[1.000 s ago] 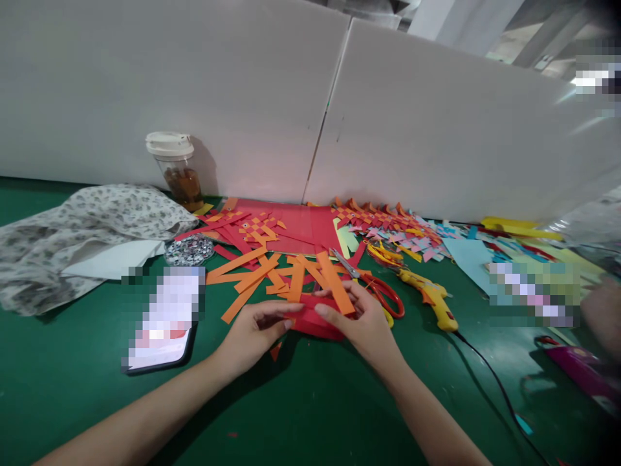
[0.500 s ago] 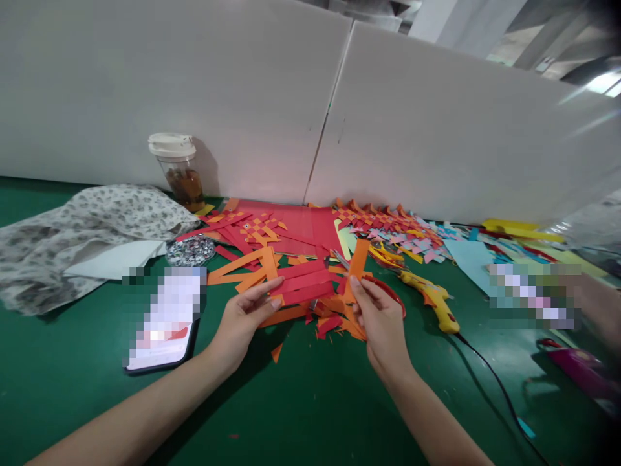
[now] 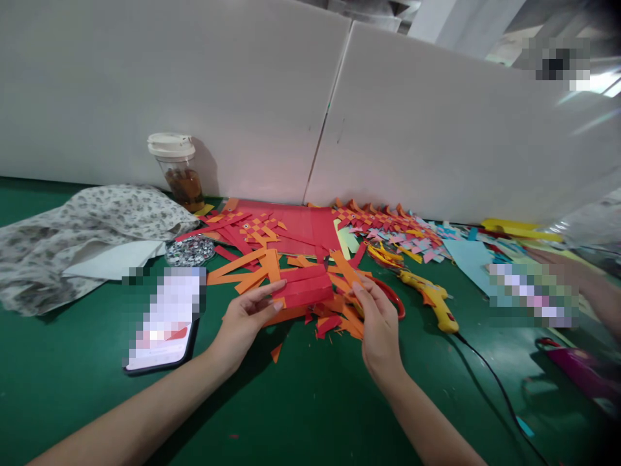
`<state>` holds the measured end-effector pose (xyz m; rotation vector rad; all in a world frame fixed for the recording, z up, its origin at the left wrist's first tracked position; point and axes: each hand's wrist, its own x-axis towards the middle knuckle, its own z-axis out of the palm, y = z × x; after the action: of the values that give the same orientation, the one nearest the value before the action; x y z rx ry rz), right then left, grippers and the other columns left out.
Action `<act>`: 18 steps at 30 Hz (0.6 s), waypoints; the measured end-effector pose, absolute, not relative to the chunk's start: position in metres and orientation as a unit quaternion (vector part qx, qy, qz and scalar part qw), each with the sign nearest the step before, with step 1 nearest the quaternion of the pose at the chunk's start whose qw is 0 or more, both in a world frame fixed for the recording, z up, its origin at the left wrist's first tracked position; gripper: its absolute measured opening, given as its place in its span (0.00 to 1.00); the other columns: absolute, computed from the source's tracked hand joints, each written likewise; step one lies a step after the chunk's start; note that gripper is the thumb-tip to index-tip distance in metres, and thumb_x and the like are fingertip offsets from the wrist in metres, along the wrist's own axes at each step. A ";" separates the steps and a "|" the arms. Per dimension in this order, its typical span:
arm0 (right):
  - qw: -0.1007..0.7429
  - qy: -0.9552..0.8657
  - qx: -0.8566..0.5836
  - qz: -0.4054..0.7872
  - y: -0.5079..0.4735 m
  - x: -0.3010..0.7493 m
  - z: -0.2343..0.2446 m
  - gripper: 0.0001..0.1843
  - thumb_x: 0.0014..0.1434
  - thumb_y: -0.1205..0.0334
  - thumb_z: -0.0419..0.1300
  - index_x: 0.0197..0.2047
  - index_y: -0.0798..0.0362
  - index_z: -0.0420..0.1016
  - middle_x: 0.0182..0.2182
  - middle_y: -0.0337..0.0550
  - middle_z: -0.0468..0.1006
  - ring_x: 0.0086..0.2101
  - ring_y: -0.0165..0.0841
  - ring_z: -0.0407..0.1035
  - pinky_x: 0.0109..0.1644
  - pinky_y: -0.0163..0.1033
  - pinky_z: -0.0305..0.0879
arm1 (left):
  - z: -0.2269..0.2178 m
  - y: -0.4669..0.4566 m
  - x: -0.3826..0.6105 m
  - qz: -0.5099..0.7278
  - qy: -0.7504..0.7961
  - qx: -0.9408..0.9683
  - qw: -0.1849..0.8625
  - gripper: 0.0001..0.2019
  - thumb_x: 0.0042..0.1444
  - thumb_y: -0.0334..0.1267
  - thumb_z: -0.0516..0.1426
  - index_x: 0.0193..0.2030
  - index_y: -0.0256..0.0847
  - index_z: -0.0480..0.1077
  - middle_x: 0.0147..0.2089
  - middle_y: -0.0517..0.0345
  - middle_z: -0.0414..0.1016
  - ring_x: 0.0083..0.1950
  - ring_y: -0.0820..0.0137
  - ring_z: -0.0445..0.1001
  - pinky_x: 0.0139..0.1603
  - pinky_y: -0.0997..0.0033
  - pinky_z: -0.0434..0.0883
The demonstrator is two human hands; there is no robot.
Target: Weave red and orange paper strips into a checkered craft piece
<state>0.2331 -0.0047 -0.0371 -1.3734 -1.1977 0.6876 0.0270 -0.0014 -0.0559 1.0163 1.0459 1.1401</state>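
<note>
My left hand (image 3: 247, 320) pinches the left end of red paper strips (image 3: 305, 288), which lie side by side with an upright orange strip (image 3: 272, 268) at that end. Between the thumb and fingers of my right hand (image 3: 381, 320) is a loose orange paper strip (image 3: 343, 265), tilted up to the left near the red strips' right end. Beneath both hands lie orange and red paper scraps (image 3: 330, 323). A red scissor handle (image 3: 395, 301) shows partly behind my right hand.
A phone (image 3: 167, 323) lies left of my hands, a yellow glue gun (image 3: 431, 298) with a cord to the right. Behind are woven paper fish (image 3: 259, 230), a lidded cup (image 3: 177, 171) and a patterned cloth (image 3: 97, 220). At far right is another person's hand (image 3: 577, 278).
The orange strip in my right hand has swung from nearly upright to a leftward tilt. The red strips have turned slightly in my left hand. The other person's hand at the right has moved.
</note>
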 end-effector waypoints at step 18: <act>0.539 -0.555 -0.576 0.263 -0.017 0.219 -0.018 0.13 0.60 0.53 0.50 0.29 0.51 0.66 0.29 0.41 0.78 0.31 0.33 0.68 0.38 0.37 0.60 | -0.044 -0.005 0.032 0.487 0.424 0.446 0.620 0.19 0.45 0.33 0.61 0.47 0.40 0.72 0.48 0.51 0.76 0.48 0.59 0.74 0.49 0.60 0.69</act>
<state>0.2191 -0.0167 -0.0180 -1.3705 -1.3193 0.6266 0.0321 -0.0048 -0.0444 1.0265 0.9741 1.1198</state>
